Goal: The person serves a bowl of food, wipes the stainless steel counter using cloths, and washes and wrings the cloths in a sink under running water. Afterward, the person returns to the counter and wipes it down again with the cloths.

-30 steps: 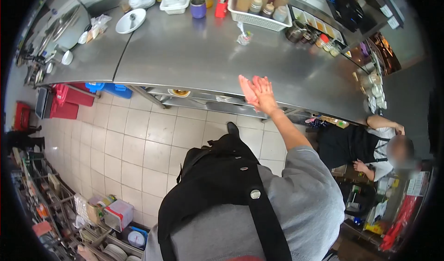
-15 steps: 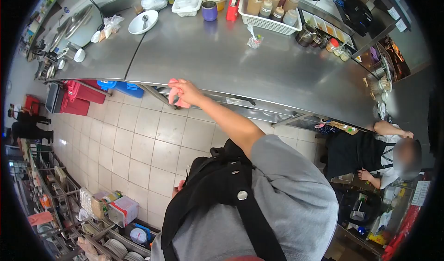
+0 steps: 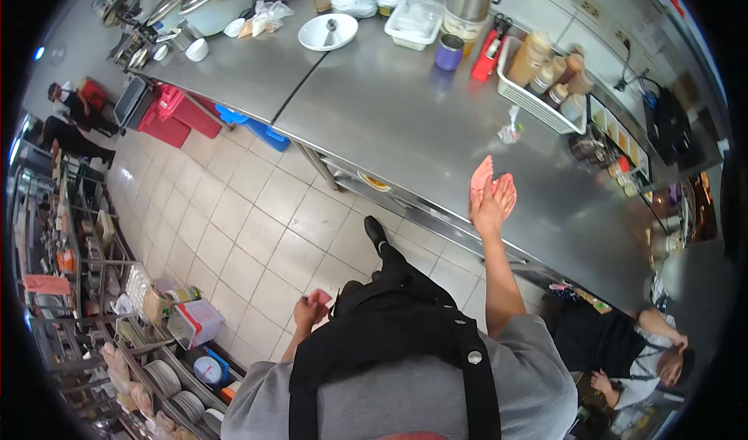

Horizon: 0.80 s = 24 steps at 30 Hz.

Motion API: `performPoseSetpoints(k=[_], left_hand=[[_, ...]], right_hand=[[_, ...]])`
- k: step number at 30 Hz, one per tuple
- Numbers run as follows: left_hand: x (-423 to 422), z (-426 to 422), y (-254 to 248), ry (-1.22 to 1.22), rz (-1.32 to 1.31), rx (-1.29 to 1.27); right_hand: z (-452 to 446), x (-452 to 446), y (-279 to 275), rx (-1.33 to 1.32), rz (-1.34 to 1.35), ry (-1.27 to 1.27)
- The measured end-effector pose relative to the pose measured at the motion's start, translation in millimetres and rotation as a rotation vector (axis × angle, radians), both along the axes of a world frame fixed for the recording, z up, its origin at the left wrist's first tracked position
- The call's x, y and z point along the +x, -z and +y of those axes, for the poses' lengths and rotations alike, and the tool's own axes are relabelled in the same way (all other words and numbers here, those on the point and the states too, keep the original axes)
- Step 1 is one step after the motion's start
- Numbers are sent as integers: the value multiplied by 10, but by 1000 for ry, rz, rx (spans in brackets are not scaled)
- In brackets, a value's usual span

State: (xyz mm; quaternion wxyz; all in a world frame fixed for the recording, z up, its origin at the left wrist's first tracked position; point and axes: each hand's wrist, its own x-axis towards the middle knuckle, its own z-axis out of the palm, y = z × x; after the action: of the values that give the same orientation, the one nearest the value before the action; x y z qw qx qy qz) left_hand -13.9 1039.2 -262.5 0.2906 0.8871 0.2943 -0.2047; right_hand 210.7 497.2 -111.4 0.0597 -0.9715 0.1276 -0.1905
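My right hand (image 3: 488,212) presses a pink cloth (image 3: 506,193) against the steel counter (image 3: 389,120), near its front edge. The cloth shows bunched on both sides of my fingers. Low by my left side hangs my left hand (image 3: 306,314), away from the counter. Its fingers look curled, with a pinkish patch at them that is too blurred to name. Beyond the cloth lies a small clear plastic bag (image 3: 511,130) with something colourful inside.
A white basket of squeeze bottles (image 3: 538,101), a purple cup (image 3: 449,53) and a white plate (image 3: 328,33) line the counter's back. Red bins (image 3: 175,116) stand under its left end. A co-worker (image 3: 615,346) is at right; shelving with plates (image 3: 161,378) is at lower left.
My right hand has carried the pink cloth from the counter's front edge rightward onto its top. The view has turned and shifted left. My left hand now shows more fully.
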Motion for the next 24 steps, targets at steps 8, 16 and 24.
performPoseSetpoints(k=[8, 16, 24], left_hand=[[1459, -32, -498, -63, -259, -41], [3261, -482, -2082, -150, -937, -209], [4533, -1141, -2654, 581, -801, 180]], right_hand=[[613, 1593, -68, 29, -70, -154], [1626, 2690, -145, 20, -137, -423], [1913, 3592, -191, 115, -72, -612]])
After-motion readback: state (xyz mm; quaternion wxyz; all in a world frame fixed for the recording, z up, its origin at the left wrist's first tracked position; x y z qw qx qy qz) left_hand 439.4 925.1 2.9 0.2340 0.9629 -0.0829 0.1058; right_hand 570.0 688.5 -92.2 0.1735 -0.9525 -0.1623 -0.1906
